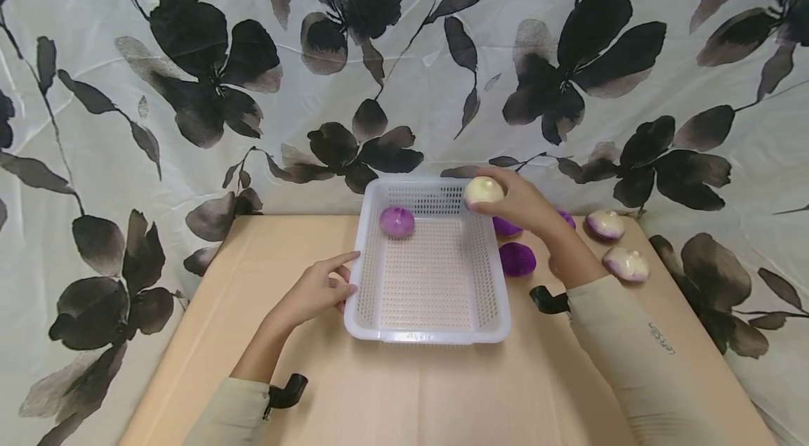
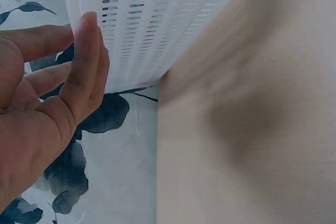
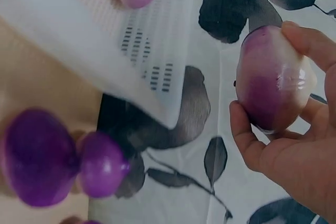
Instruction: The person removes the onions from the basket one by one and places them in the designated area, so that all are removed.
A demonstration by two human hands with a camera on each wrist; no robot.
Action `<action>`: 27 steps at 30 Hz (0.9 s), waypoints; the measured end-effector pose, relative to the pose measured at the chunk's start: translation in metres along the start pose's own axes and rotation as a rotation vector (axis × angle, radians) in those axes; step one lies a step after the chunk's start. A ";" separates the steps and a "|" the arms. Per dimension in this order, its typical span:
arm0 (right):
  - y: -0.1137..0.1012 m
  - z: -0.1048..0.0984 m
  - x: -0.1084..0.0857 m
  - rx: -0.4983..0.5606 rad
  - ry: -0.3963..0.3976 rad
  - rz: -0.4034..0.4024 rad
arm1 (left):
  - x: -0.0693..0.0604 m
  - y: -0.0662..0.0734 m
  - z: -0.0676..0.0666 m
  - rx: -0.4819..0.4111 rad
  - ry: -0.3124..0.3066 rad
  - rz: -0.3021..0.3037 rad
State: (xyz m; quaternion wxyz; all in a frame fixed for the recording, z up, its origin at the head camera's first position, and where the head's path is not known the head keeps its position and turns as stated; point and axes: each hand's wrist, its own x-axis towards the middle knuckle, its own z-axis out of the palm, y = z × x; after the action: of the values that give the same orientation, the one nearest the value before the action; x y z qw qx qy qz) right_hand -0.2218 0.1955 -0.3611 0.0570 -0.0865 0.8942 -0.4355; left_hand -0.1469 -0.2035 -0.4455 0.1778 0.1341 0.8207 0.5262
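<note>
A white plastic basket (image 1: 426,330) with perforated walls stands on the table, one purple onion (image 1: 397,222) inside at its back left. My left hand (image 1: 319,291) pinches the basket's left rim; in the left wrist view its fingers (image 2: 86,51) lie against the outer wall. With the fingertips and thumb of my right hand (image 1: 521,204) I hold a white-and-purple onion (image 1: 483,191) above the basket's back right corner. The right wrist view shows this onion (image 3: 273,80) purple on one side and pale on the other, clear of the basket.
Right of the basket lie purple onions (image 1: 517,260), partly hidden by my right arm. Two whitish-purple onions (image 1: 626,265) rest nearer the table's right edge. A floral cloth (image 1: 442,102) hangs behind the table (image 1: 404,397).
</note>
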 end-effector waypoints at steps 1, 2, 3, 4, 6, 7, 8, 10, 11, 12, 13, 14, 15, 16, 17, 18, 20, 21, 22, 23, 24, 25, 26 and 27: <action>0.002 -0.003 -0.004 0.002 0.001 0.003 | 0.000 0.000 0.000 0.000 0.001 0.001; 0.005 -0.006 -0.008 -0.004 0.001 0.006 | 0.000 0.000 0.000 -0.001 0.003 0.002; 0.007 -0.009 -0.013 -0.018 0.002 0.014 | 0.000 0.000 -0.001 -0.002 0.004 0.001; 0.010 -0.011 -0.018 -0.031 0.002 0.014 | 0.000 0.000 -0.001 -0.004 0.004 0.002; 0.018 -0.015 -0.027 -0.066 0.010 0.003 | 0.000 0.000 -0.001 -0.006 0.001 0.005; 0.022 -0.017 -0.031 -0.085 0.016 -0.006 | 0.000 0.000 -0.001 -0.007 0.000 0.006; 0.027 -0.018 -0.036 -0.097 0.019 -0.020 | 0.000 -0.001 0.000 -0.008 -0.001 0.005; 0.037 -0.020 -0.044 -0.109 0.025 -0.054 | 0.000 -0.001 0.000 -0.012 -0.005 0.006; 0.042 -0.021 -0.048 -0.115 0.026 -0.068 | 0.000 -0.001 0.000 -0.012 -0.005 0.005; 0.047 -0.021 -0.052 -0.120 0.024 -0.078 | 0.000 -0.001 0.000 -0.012 -0.005 0.003; 0.052 -0.022 -0.057 -0.126 0.022 -0.078 | 0.000 -0.001 0.000 -0.012 -0.004 0.002; 0.057 -0.022 -0.061 -0.130 0.020 -0.076 | 0.000 -0.001 0.000 -0.012 -0.005 0.003; 0.061 -0.023 -0.065 -0.131 0.019 -0.073 | 0.000 -0.001 0.000 -0.012 -0.005 0.004; 0.065 -0.023 -0.068 -0.130 0.017 -0.075 | 0.000 -0.002 0.000 -0.009 -0.003 0.002; 0.069 -0.023 -0.071 -0.135 0.015 -0.076 | 0.000 -0.002 0.000 -0.009 -0.002 0.003; 0.072 -0.023 -0.074 -0.139 0.012 -0.081 | 0.000 -0.002 0.001 -0.010 -0.001 0.003; 0.078 -0.023 -0.079 -0.146 0.008 -0.101 | 0.000 -0.002 0.001 -0.010 -0.002 0.003; 0.081 -0.023 -0.081 -0.150 0.006 -0.115 | 0.001 -0.002 0.001 -0.011 -0.003 0.003; 0.084 -0.022 -0.084 -0.162 0.003 -0.127 | 0.001 -0.002 0.001 -0.011 -0.004 0.003; 0.086 -0.021 -0.086 -0.171 -0.002 -0.136 | 0.000 -0.002 0.001 -0.011 -0.005 0.003; 0.088 -0.021 -0.089 -0.179 -0.008 -0.139 | 0.000 -0.002 0.001 -0.013 -0.004 0.004; 0.091 -0.019 -0.091 -0.189 -0.013 -0.138 | 0.000 -0.002 0.001 -0.014 -0.004 0.005; 0.093 -0.018 -0.094 -0.199 -0.019 -0.138 | 0.000 -0.002 0.001 -0.015 -0.003 0.005; 0.095 -0.017 -0.096 -0.204 -0.025 -0.138 | 0.001 -0.002 0.001 -0.015 -0.003 0.006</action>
State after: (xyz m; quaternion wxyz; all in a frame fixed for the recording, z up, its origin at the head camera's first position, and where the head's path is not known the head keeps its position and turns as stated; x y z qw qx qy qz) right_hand -0.1406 0.2858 -0.4236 0.0288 -0.1587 0.9250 -0.3440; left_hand -0.1469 -0.2030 -0.4476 0.1785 0.1360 0.8160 0.5327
